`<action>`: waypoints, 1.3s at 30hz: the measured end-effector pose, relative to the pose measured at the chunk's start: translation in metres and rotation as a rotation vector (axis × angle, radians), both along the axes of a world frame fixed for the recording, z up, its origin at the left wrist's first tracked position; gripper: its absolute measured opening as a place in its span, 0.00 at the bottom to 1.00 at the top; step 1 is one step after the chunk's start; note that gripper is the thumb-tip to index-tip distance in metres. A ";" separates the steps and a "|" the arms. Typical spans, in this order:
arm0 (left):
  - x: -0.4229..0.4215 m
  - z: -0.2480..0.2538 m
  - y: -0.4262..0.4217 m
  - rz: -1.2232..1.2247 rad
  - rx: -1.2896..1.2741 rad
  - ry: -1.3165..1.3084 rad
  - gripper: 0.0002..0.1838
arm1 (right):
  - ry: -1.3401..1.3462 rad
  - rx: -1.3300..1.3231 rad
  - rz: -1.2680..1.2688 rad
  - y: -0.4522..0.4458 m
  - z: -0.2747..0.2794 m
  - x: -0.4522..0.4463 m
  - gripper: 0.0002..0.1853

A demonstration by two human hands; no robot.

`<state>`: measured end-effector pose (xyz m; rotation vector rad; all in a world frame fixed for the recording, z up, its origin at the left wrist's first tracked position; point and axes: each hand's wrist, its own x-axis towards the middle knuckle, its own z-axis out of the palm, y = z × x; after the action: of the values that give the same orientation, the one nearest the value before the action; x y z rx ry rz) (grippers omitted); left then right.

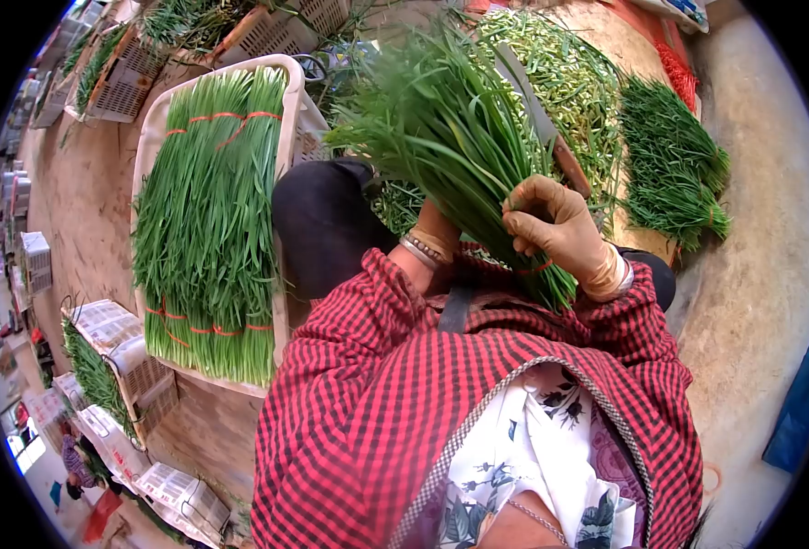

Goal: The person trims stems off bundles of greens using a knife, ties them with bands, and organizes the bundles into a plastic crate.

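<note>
A large bunch of long green leaves [441, 119] lies slanted across my lap, with a red band round its lower end. Under the bunch, my left hand [436, 231] supports it; the leaves hide most of its fingers. My gloved right hand [555, 224] is at the bunch's right side, above the band, its fingers curled and thumb and fingertips pressed together; what they pinch is too small to make out. Just beyond that hand lies a knife [537, 114] with a wooden handle, on cut leaf pieces [578, 78].
At the left stands a pale crate [292, 101] filled with banded green bunches [208, 229]. More bunches [665, 156] lie at the right. Other crates [130, 82] stand at the upper left and lower left. A person [77, 460] is far off at the lower left.
</note>
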<state>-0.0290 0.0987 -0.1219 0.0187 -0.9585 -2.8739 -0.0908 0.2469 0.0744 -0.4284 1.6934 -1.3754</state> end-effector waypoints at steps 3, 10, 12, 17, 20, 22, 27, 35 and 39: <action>-0.006 0.015 0.005 -0.107 0.561 0.187 0.24 | 0.004 -0.024 -0.048 0.008 0.011 -0.001 0.07; -0.003 0.021 0.000 -0.229 0.617 0.202 0.28 | 0.080 -0.279 -0.438 0.022 0.028 -0.004 0.05; -0.001 -0.005 0.002 -0.195 0.608 0.149 0.29 | 0.238 -0.281 -0.471 0.022 0.041 -0.011 0.03; -0.002 0.003 0.003 -0.201 0.552 0.103 0.29 | 0.435 -0.451 -0.595 0.039 0.044 -0.082 0.03; 0.001 0.006 0.005 -0.203 0.541 0.085 0.29 | 0.616 -0.420 -0.647 0.057 0.085 -0.125 0.07; 0.003 0.005 0.007 -0.212 0.539 0.077 0.29 | 0.844 -0.125 -0.537 0.050 0.090 -0.142 0.15; 0.001 0.006 0.010 -0.223 0.539 0.069 0.28 | 1.011 -0.085 -0.131 -0.013 0.084 -0.107 0.23; -0.002 0.011 0.008 -0.224 0.544 0.071 0.28 | 1.391 0.050 0.339 -0.094 0.086 -0.071 0.08; -0.005 0.013 0.008 -0.221 0.553 0.086 0.27 | 1.420 0.095 0.358 -0.092 0.090 -0.082 0.04</action>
<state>-0.0338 0.1068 -0.1090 -0.1722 -0.1356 -3.2102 -0.1724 0.1552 0.1641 -1.8398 2.5073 -0.6276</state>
